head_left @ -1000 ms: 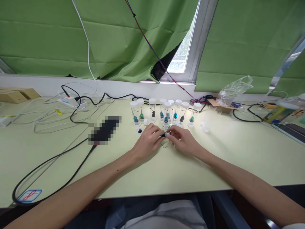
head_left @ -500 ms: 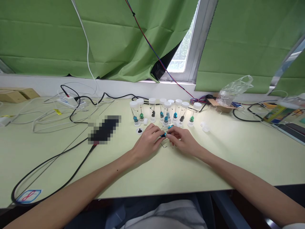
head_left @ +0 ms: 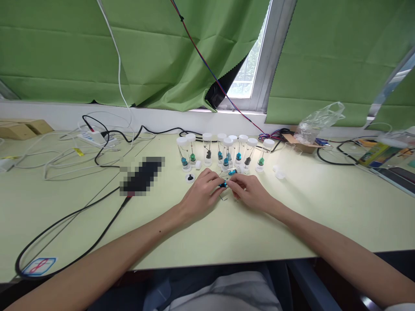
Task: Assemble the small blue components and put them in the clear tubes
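Note:
Between thumb and fingers, my left hand (head_left: 205, 188) grips a small blue metallic cylinder (head_left: 223, 184). My right hand (head_left: 249, 190) is closed close against its right end; whether those fingertips pinch a tiny part of their own is hidden. Just beyond the fingers lies another blue metallic piece (head_left: 232, 172) with a thin wire. A small L-shaped hex key (head_left: 223, 198) rests on the table below the hands. Left of them sits a white cap (head_left: 189, 178) with a black part in it.
Several clear tubes (head_left: 207, 151) with white lids, holding blue, green or black parts, stand behind the hands. White caps (head_left: 279, 172) lie to the right. At left are a pixelated dark object (head_left: 141, 177), a black cable (head_left: 58, 218) and a power strip (head_left: 97, 138).
My right hand has shifted very slightly, and more of the blue piece beyond the fingers shows. My left hand keeps its place on the blue cylinder.

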{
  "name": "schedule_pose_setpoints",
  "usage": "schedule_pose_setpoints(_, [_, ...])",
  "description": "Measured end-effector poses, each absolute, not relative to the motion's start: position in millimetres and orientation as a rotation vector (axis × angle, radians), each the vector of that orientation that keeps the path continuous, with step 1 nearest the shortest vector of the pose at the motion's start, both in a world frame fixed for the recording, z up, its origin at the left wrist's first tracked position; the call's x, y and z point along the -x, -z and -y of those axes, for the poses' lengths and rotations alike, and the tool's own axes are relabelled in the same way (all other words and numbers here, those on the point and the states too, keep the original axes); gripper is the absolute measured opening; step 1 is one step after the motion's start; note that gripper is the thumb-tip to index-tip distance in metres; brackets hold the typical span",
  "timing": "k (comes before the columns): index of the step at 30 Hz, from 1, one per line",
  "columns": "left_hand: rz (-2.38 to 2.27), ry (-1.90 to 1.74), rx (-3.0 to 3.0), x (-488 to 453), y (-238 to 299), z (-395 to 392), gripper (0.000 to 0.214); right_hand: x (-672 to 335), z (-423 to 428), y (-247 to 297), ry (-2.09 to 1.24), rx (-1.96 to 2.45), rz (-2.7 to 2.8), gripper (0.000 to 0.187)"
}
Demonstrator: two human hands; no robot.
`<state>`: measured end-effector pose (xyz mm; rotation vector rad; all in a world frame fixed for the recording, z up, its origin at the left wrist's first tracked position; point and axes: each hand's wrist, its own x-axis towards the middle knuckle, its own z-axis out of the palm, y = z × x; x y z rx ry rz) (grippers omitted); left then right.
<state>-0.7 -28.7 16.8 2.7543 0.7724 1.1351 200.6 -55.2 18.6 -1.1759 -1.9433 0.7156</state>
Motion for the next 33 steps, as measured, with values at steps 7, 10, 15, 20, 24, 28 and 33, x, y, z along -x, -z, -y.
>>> schedule_pose_setpoints(7, [-0.762,-1.143,-2.747,-0.3,-17.0,29.0,0.013,-199.7,56.4,-20.0,-0.681,1.165,1.962,0.028])
schedule_pose_setpoints(10, [-0.769,-1.13,-2.743,-0.6,-17.4,29.5,0.013,-199.9,56.2,-18.8,-0.67,1.164,1.955,0.022])
schedule_pose_setpoints(15, [-0.788,-1.127,-2.729,-0.4,-17.4,29.6,0.013,-201.0,56.7,-17.8,-0.696,1.136,1.944,0.021])
schedule_pose_setpoints(20, [-0.782,-1.13,-2.731,-0.2,-18.0,29.8,0.013,-201.5,57.2,-17.6,-0.701,1.115,1.942,0.019])
schedule_pose_setpoints(24, [-0.766,-1.159,-2.741,-0.4,-18.6,29.5,0.013,-200.3,57.4,-18.8,-0.738,1.106,1.917,0.021])
schedule_pose_setpoints(28, [-0.752,-1.175,-2.752,-0.2,-17.6,28.6,0.015,-199.0,57.8,-20.5,-0.789,1.116,1.902,0.029])
schedule_pose_setpoints(33, [-0.724,-1.174,-2.76,0.6,-16.0,27.9,0.013,-199.5,56.7,-19.2,-0.776,1.153,1.91,0.039])
